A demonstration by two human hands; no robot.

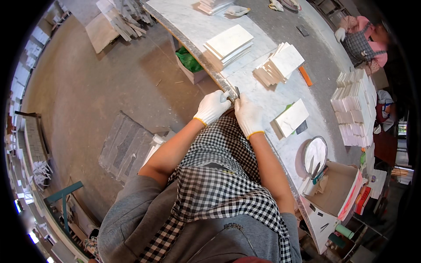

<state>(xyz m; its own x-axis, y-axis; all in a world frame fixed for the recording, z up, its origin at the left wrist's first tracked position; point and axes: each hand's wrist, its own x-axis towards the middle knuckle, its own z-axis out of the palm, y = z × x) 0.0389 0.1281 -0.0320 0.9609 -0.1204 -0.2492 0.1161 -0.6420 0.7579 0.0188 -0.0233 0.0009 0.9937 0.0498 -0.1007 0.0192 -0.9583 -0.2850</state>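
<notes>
Biggest first: the bench (315,61) sweeps diagonally past the person, and here's a tall block of white tiles (353,109) on its far side, set back, it seems, to leave elbow room. Down right, an open carton (344,177), handled tools (319,174) at its corner, presumably for quick reach. Up ahead, a fanned tile stack (287,59) and an edge stack (230,41), both close by. Then a round bowl (305,154), and a lone tile (293,117) apart from the piles. Now the gloved hands, meeting right at the bench edge, perhaps for support! The right hand (249,113) has a narrow grip, apparently holding a dark slim piece (237,90) between the hands. The left hand (212,107) curls just beside it; whether that grip holds anything, I can't tell.
</notes>
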